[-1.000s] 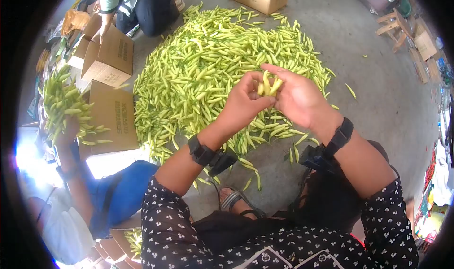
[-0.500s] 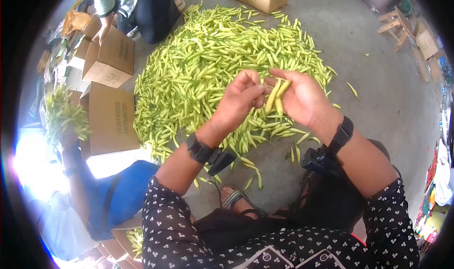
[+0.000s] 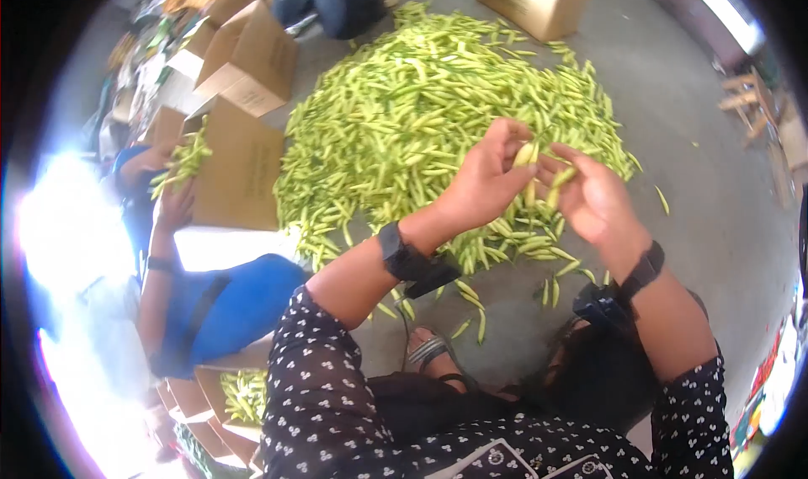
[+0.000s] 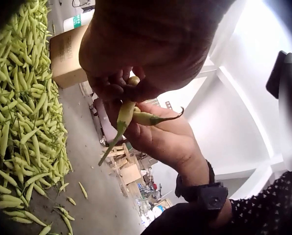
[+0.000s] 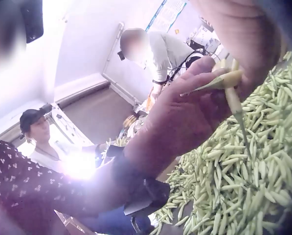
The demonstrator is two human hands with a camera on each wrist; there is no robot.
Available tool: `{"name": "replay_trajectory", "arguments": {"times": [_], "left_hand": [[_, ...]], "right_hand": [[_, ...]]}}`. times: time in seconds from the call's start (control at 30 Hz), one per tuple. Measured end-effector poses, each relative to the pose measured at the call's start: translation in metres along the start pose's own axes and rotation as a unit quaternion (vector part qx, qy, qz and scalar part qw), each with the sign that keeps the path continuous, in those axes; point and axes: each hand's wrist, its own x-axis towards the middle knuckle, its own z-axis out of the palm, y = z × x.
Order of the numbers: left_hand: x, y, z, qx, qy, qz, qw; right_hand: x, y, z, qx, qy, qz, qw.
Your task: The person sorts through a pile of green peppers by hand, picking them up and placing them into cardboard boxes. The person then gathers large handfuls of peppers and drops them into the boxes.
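In the head view my left hand (image 3: 490, 178) pinches a pale yellow-green chili pepper (image 3: 526, 154) between thumb and fingers. Close beside it, my right hand (image 3: 599, 199), palm turned up, holds another chili pepper (image 3: 555, 191) in its curled fingers. The left wrist view has two peppers crossing between the hands, with green stems pointing outward; one is a pepper (image 4: 125, 116) whose tip is hidden by the left fingers. From the right wrist, a pepper (image 5: 232, 100) hangs stem down below the fingers. Under both hands spreads a large heap of chili peppers (image 3: 421, 117).
Cardboard boxes stand at the left, one box (image 3: 237, 163) beside a person in blue handling a bunch of peppers (image 3: 183, 161). Another box (image 3: 539, 3) is behind the heap. Loose peppers (image 3: 480, 323) lie near my sandalled foot (image 3: 433, 357). A wooden stool (image 3: 745, 104) stands far right.
My left hand, apart from the two peppers in the right hand half a second ago, now pinches one. The head view has swung left. The neighbour's bunch has moved beside the box.
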Motion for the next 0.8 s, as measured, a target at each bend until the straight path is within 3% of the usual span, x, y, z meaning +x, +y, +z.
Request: {"name": "replay_trajectory", "arguments": {"times": [0.07,0.13,0.2,0.23,0.27,0.33,0.4,0.47,0.53,0.6,0.63,0.7,0.77,0.8], "left_hand": [[0.005,0.016,-0.021,0.088,0.029,-0.019,0.995],[0.01,0.036,-0.045,0.225,0.118,0.077,0.964],[0.008,0.063,-0.073,0.254,0.217,0.089,0.938],[0.009,0.072,-0.092,0.274,0.261,0.176,0.909],[0.01,0.08,-0.113,0.291,0.3,0.261,0.87],[-0.001,0.106,-0.16,0.491,0.389,0.329,0.706],[-0.023,0.139,-0.195,0.588,0.442,0.367,0.569],[-0.048,0.159,-0.254,0.732,0.495,0.294,0.365],[-0.077,0.152,-0.317,0.776,0.516,0.113,0.343],[-0.093,0.123,-0.337,0.762,0.583,-0.117,0.256],[-0.092,0.114,-0.327,0.763,0.581,-0.115,0.261],[-0.088,0.085,-0.299,0.791,0.439,-0.148,0.401],[-0.067,0.047,-0.276,0.819,0.293,-0.066,0.489],[-0.051,0.032,-0.267,0.773,0.255,-0.055,0.579]], "right_hand": [[0.007,-0.004,-0.012,-0.034,-0.027,0.004,0.999],[0.006,-0.007,-0.012,-0.044,-0.047,0.009,0.998],[0.002,-0.007,-0.009,-0.068,-0.05,0.008,0.996],[0.0,-0.007,-0.007,-0.08,-0.049,0.01,0.996],[0.0,-0.006,-0.009,-0.082,-0.052,0.011,0.995],[0.0,-0.006,-0.012,-0.091,-0.071,0.012,0.993],[-0.005,-0.006,-0.005,-0.1,-0.052,0.008,0.994],[-0.007,-0.006,-0.006,-0.12,-0.06,-0.002,0.991],[-0.01,-0.005,-0.005,-0.125,-0.056,0.001,0.991],[-0.013,-0.006,-0.003,-0.129,-0.053,0.0,0.99],[-0.015,-0.006,-0.003,-0.132,-0.052,0.004,0.99],[-0.018,-0.005,-0.002,-0.148,-0.034,0.015,0.988],[-0.018,-0.003,-0.002,-0.161,-0.04,0.022,0.986],[-0.017,-0.005,-0.002,-0.172,-0.05,0.023,0.983]]}}
